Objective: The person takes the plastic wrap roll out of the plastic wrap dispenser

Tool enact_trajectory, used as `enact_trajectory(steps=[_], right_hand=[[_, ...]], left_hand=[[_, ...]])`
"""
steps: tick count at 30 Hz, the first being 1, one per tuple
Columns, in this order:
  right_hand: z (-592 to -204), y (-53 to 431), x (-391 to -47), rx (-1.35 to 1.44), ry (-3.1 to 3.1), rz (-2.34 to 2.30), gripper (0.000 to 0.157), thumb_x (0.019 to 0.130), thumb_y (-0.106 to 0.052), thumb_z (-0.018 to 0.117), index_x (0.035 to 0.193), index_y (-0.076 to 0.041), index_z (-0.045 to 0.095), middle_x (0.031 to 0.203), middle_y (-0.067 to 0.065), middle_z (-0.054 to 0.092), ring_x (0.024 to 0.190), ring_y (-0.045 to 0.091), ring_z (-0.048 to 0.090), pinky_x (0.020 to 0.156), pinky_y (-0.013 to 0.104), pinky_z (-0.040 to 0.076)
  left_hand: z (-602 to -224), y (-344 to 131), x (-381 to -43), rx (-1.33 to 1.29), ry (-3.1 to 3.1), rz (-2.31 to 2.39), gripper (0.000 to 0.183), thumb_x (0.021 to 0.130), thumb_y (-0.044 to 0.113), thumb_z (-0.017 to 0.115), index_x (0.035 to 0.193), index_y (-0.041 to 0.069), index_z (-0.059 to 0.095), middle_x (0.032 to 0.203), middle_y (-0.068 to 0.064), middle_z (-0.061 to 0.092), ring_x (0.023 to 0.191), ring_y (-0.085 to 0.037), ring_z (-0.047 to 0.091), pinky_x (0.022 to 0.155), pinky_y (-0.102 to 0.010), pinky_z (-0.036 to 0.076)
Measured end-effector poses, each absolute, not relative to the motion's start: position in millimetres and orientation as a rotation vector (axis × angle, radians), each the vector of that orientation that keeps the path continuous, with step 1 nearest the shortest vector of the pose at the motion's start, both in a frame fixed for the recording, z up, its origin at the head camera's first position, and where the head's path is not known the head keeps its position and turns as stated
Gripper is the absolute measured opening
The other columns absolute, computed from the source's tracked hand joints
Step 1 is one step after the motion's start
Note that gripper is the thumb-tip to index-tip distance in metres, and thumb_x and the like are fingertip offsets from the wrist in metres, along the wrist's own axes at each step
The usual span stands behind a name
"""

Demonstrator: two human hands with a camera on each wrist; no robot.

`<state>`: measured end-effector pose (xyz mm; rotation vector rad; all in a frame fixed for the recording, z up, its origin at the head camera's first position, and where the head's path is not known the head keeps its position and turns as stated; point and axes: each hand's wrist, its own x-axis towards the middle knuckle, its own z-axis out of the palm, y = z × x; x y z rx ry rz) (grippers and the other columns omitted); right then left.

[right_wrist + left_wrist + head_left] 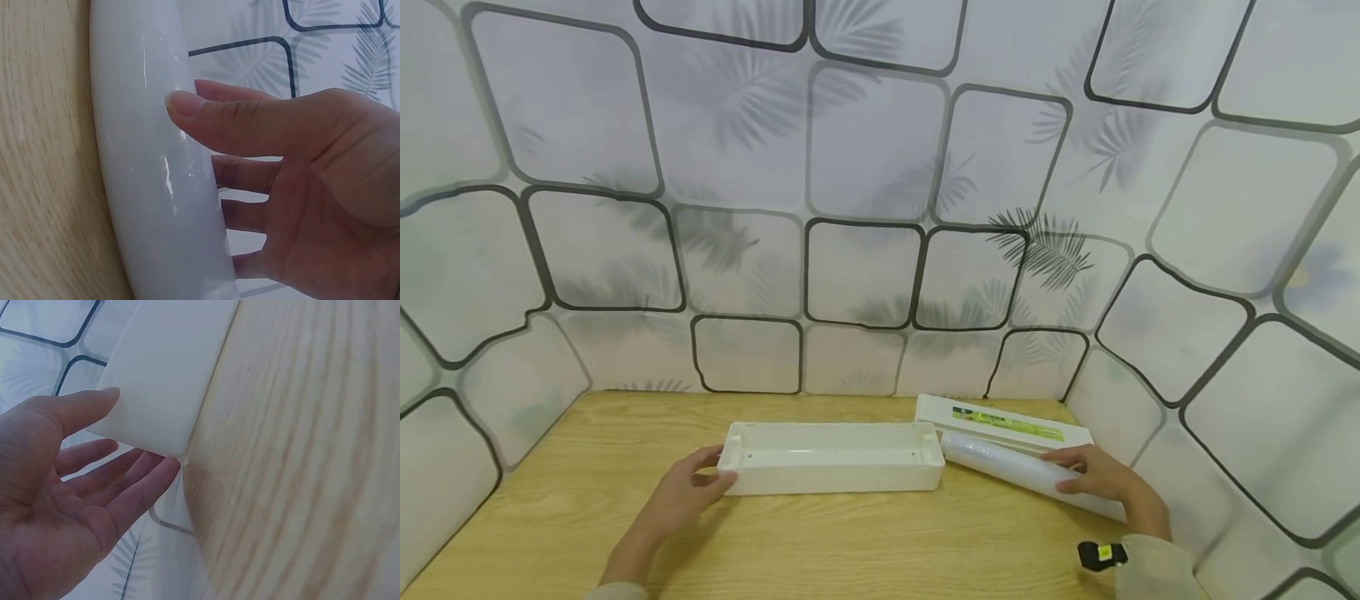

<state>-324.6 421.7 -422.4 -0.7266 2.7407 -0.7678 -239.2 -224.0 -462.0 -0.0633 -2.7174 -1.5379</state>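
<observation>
A long white plastic box (831, 477), its top uncovered and its inside bare, stands on the wooden table. At its left end is my left hand (681, 492), thumb on the front corner and fingers round the end. The left wrist view shows that thumb against the box's white wall (169, 369). To the right, a glossy white roll of plastic film (1015, 467) lies slanted on the table. My right hand (1101, 477) grips it near its right part. In the right wrist view, the thumb presses the film roll (150, 162) and the fingers reach behind it.
Behind the roll lies a long white lid (936, 410) with a green printed label, close to the box's right end. Patterned wall covering (857, 358) encloses the wooden table (850, 550) at the back and both sides. A black wrist strap (1097, 556) shows by the right sleeve.
</observation>
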Motion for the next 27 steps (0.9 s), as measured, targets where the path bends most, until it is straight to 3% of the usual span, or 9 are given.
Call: enact_trajectory(steps=[27], right_hand=[[-418.5, 402.8, -325.0, -0.699, 2.781, -0.776, 0.054, 0.088, -0.015, 0.08, 0.132, 0.011, 0.063, 0.13, 0.035, 0.064, 0.113, 0.051, 0.064, 0.095, 0.065, 0.054]], left_hand=[[-464.2, -224.7, -241.2, -0.06, -2.716, -1.535, 0.063, 0.1, 0.024, 0.069, 0.15, -0.007, 0.044, 0.146, -0.035, 0.052, 0.118, -0.044, 0.067, 0.088, -0.044, 0.063]])
